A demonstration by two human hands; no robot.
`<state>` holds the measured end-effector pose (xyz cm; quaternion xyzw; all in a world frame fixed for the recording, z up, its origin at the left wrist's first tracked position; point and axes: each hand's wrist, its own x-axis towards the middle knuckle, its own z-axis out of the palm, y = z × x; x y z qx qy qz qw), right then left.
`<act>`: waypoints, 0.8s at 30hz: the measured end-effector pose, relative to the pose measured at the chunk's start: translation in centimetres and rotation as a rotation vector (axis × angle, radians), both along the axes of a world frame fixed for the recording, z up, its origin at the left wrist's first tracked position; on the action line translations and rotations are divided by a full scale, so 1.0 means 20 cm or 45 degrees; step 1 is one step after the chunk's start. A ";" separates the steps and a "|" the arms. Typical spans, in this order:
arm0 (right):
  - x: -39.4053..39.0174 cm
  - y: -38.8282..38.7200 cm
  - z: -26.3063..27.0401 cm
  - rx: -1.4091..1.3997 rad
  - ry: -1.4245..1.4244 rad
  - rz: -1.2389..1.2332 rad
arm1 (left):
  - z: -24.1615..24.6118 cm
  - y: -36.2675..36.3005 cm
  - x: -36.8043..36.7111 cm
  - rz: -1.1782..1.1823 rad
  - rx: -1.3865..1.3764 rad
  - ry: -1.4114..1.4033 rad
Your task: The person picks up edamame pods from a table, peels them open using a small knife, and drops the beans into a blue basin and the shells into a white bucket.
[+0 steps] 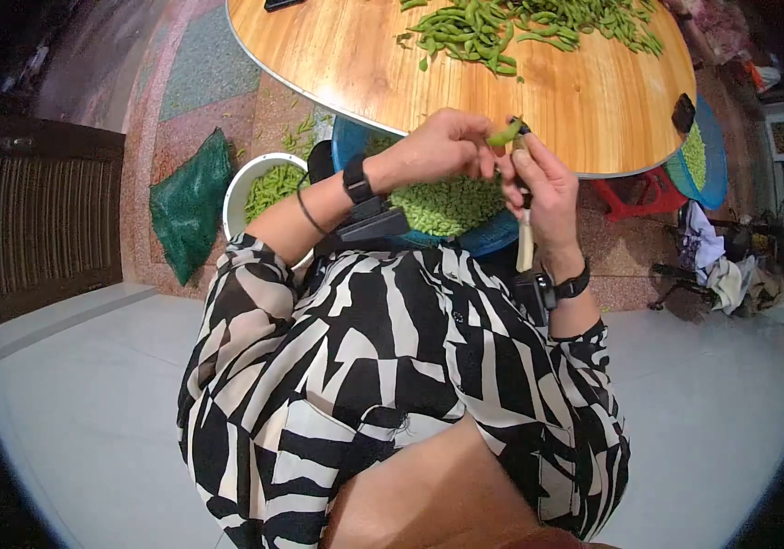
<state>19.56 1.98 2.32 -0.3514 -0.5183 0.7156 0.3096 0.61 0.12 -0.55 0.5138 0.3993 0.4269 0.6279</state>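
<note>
Near the table's edge my left hand (443, 147) holds one green soybean pod (503, 133) between its fingers. My right hand (544, 182) grips a small tool with a pale handle (525, 240); its dark tip touches or nearly touches the pod, and the fingers hide its middle. Below both hands a blue basin (491, 235) holds a heap of shelled green soybeans (450, 206). On the wooden table (591, 103) ahead lies a loose pile of unshelled pods (467, 31).
A white bucket (232, 199) of green pods stands at left, beside a green woven sack (193, 206). At right are a red plastic stool (642, 194), another blue basin (714, 168) with beans, and piled cloths (728, 274). Pods lie scattered on the floor.
</note>
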 end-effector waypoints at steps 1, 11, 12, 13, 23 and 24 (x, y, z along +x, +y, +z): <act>0.03 0.00 0.01 0.002 -0.002 -0.001 | 0.01 -0.03 0.00 -0.001 0.002 -0.002; -0.01 -0.08 -0.13 -0.090 0.126 0.215 | -0.03 -0.19 -0.05 0.355 0.131 0.131; -0.02 -0.08 -0.16 -0.080 0.107 0.254 | 0.03 -0.22 -0.07 0.372 0.066 0.078; -0.03 -0.07 -0.15 -0.078 0.111 0.250 | 0.05 -0.24 -0.14 0.352 0.194 0.430; -0.08 0.08 -0.16 -0.018 0.185 0.064 | 0.11 0.25 -0.50 0.412 0.814 1.435; -0.08 0.09 -0.16 -0.008 0.182 0.062 | 0.06 0.38 -0.49 0.450 0.915 1.464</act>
